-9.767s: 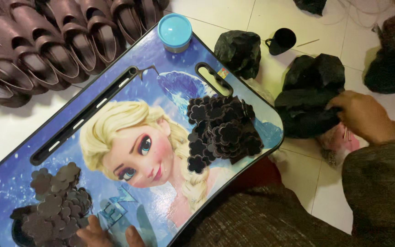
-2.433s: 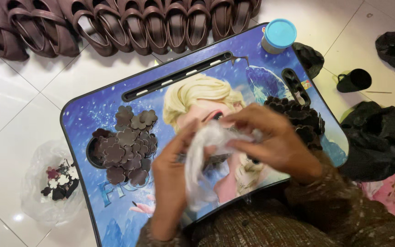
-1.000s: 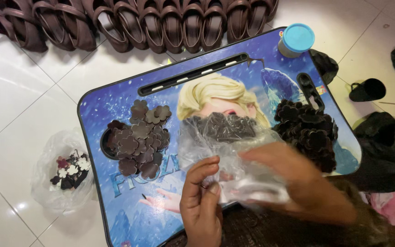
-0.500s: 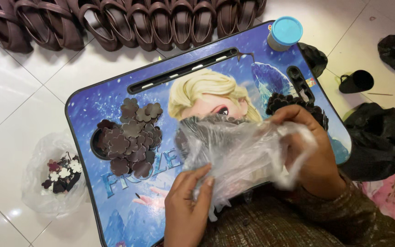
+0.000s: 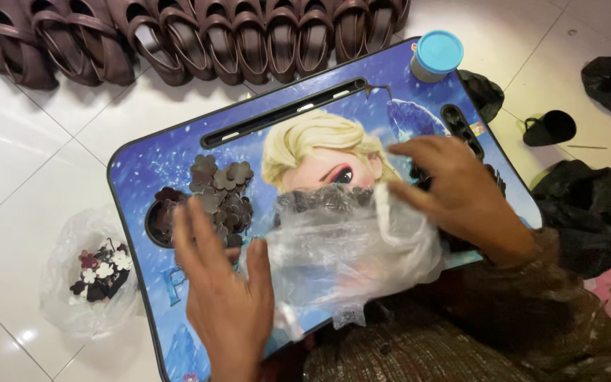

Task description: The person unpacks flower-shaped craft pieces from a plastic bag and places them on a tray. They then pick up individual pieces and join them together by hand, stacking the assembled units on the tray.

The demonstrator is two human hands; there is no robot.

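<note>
Hands meet over a clear plastic bag point(image 5: 351, 244) that lies crumpled at the middle of a blue picture-printed lap tray point(image 5: 178, 159) in the head view. The left hand point(image 5: 224, 293), at seven o'clock of the bag, lies flat with fingers spread, its thumb side touching the bag's near edge. The right hand point(image 5: 461, 194), at two o'clock, curls over the bag's far corner with fingers pressed on the film; whether it pinches the plastic I cannot tell. Dark pieces show through the bag's top edge. A pile of brown flower-shaped cutouts point(image 5: 217, 198) sits at ten o'clock of the bag, just beside the left fingertips, and partly fills a round cup hole. A blue-lidded jar point(image 5: 436, 55) stands at the tray's one o'clock corner. A row of brown sandals point(image 5: 199, 35) lines the floor at twelve o'clock. A second small bag of cutouts point(image 5: 97, 272) rests on the tiles at nine o'clock. By my judgement the bag is being opened or flattened, and a firm two-handed grip on its mouth is needed.
</note>
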